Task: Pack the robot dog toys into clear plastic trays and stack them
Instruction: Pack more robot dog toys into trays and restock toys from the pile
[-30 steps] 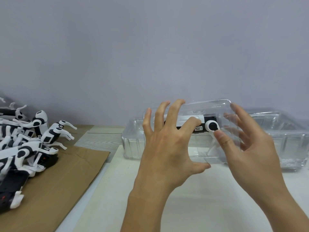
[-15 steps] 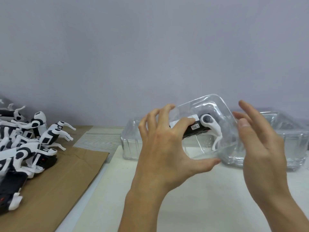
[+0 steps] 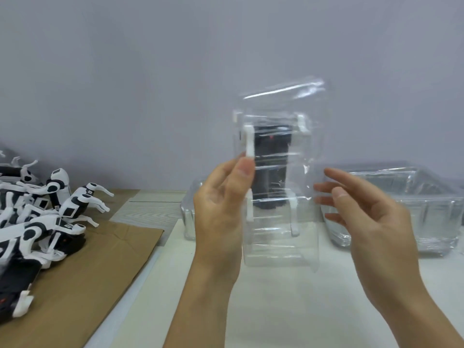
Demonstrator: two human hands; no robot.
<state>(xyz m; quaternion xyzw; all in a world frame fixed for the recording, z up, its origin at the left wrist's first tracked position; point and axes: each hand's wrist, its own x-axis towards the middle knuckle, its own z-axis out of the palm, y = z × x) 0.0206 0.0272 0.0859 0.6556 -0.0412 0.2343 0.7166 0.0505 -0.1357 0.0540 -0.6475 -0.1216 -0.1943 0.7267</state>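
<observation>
Head view: my two hands raised over the white table (image 3: 288, 310), grey wall behind.
Landmark: the clear tray (image 3: 281, 234) I hold up on end; every place below is taken from it.
Left hand (image 3: 223, 207): grips the tray's left edge, thumb on the near face, fingers curled round behind.
Right hand (image 3: 364, 217): at the tray's right edge, fingers spread and nearly straight; whether the tips touch the plastic I cannot tell, it is blurred there.
Robot dog toy (image 3: 271, 169): inside the tray, upper half, black body standing on end, white legs out to both sides.
Stack of empty trays (image 3: 414, 209): right of the held tray and behind it, sitting on the table.
Another clear tray (image 3: 188, 217): low behind it, showing left of my left hand.
Loose robot dogs (image 3: 45, 214): heaped well to the left, black and white, lying on brown cardboard (image 3: 88, 267).
</observation>
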